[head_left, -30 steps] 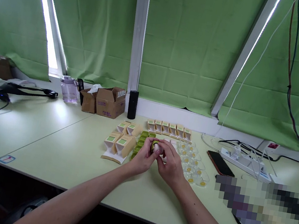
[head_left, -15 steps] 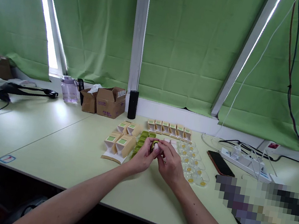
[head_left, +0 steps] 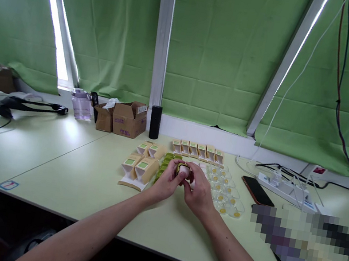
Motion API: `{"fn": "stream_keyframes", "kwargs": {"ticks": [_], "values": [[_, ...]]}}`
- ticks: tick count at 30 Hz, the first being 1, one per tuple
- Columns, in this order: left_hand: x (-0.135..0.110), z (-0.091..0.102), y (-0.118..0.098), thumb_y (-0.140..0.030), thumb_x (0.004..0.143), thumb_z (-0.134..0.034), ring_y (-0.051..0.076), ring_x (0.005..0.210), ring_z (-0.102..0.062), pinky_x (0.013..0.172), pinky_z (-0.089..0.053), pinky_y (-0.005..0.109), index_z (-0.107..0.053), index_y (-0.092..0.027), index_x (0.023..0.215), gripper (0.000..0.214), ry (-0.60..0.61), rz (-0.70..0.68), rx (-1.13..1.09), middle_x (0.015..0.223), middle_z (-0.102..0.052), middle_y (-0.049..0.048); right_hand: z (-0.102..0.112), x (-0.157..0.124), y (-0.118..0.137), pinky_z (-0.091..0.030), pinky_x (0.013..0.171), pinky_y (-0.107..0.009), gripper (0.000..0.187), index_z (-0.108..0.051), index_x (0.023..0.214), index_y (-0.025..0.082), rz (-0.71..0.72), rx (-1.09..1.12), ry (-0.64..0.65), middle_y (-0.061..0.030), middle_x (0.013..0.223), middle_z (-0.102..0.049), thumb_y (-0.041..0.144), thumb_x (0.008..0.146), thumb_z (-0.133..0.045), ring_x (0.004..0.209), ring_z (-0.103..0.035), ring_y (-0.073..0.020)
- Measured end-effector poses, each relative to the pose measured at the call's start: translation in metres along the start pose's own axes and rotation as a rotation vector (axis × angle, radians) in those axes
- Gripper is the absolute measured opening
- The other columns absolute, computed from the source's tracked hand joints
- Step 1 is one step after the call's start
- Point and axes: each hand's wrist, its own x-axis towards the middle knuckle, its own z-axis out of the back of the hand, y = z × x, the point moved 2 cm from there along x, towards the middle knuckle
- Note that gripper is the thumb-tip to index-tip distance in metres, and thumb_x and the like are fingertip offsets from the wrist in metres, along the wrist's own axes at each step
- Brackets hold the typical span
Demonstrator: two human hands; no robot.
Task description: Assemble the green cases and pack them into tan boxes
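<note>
Between my two hands, above the middle of the table, is a small dark green case with a pale whitish block (head_left: 184, 169) in it. My left hand (head_left: 167, 184) grips its left side, with the thumb on the pale block. On the right side, the fingers of my right hand (head_left: 199, 190) are closed around the case. Behind my left hand stand several small green cases (head_left: 166, 160) in rows, partly hidden. Several clear plastic pieces with yellow centres (head_left: 225, 189) lie to the right of my right hand. Pale pink blocks (head_left: 202, 165) show just behind it.
Folded cardboard boxes with green labels (head_left: 142, 167) stand at the left, and a row of similar boxes (head_left: 198, 151) at the back. Beyond are a black cylinder (head_left: 154, 122), brown cartons (head_left: 129, 120) and a water bottle (head_left: 81, 105). A phone (head_left: 257, 190) and power strip (head_left: 288, 193) lie right.
The small green case has turned between my fingers, so more of its pale block faces me. My hands have hardly moved.
</note>
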Motion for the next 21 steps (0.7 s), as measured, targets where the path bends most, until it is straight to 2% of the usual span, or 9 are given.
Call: {"fn": "stream_keyframes", "kwargs": {"ticks": [3,6,9,13,17,21], "values": [[0.001,0.002,0.001,-0.071,0.096,-0.066,0.017,0.085,-0.064,0.074,-0.053,0.031,-0.047,-0.023,0.128,0.06,-0.013,-0.001,0.019,0.102,-0.064,0.0044,0.0,0.001,-0.001,-0.067,0.095,-0.051,0.047,-0.056,0.144,0.026,-0.012,0.011,-0.045,-0.0149,0.131,-0.071,0.012,0.098,-0.056,0.122,-0.071,-0.0313],[0.002,0.005,0.001,-0.074,0.092,-0.069,0.018,0.083,-0.063,0.073,-0.052,0.031,-0.05,-0.023,0.13,0.066,-0.018,0.01,0.011,0.099,-0.064,0.0046,0.002,0.001,-0.002,-0.068,0.082,-0.044,0.037,-0.059,0.136,0.026,-0.066,0.04,-0.058,-0.0127,0.122,-0.073,0.018,0.1,-0.058,0.097,-0.076,-0.0266],[0.002,0.008,0.0,-0.075,0.095,-0.065,0.016,0.075,-0.061,0.07,-0.051,0.03,-0.053,-0.021,0.133,0.067,-0.023,0.05,-0.02,0.095,-0.064,0.0038,0.004,0.003,-0.002,-0.066,0.073,-0.039,0.033,-0.059,0.134,0.026,-0.127,0.072,-0.052,-0.0093,0.113,-0.075,0.023,0.101,-0.062,0.078,-0.073,-0.0213],[0.002,0.014,-0.001,-0.071,0.101,-0.058,0.013,0.068,-0.056,0.064,-0.046,0.028,-0.054,-0.021,0.136,0.061,-0.077,0.063,-0.01,0.088,-0.061,0.0006,0.007,0.003,-0.002,-0.065,0.07,-0.036,0.03,-0.061,0.129,0.025,-0.188,0.114,-0.06,-0.009,0.112,-0.076,0.028,0.1,-0.066,0.077,-0.073,-0.0205],[0.004,0.022,0.0,-0.061,0.104,-0.059,0.015,0.079,-0.059,0.077,-0.052,0.032,-0.058,-0.021,0.133,0.049,-0.177,-0.025,0.082,0.112,-0.068,0.0073,0.005,0.002,-0.007,-0.063,0.066,-0.033,0.029,-0.064,0.126,0.024,-0.322,0.224,-0.078,-0.0071,0.1,-0.076,0.033,0.099,-0.069,0.075,-0.071,-0.0199],[0.005,0.024,-0.002,-0.041,0.105,-0.06,0.022,0.104,-0.063,0.096,-0.053,0.039,-0.057,-0.023,0.135,0.034,-0.199,-0.151,0.25,0.131,-0.068,0.012,0.002,0.003,-0.014,-0.062,0.062,-0.03,0.032,-0.067,0.124,0.022,-0.46,0.464,-0.13,-0.0095,0.104,-0.078,0.042,0.099,-0.071,0.075,-0.07,-0.0185]]}}
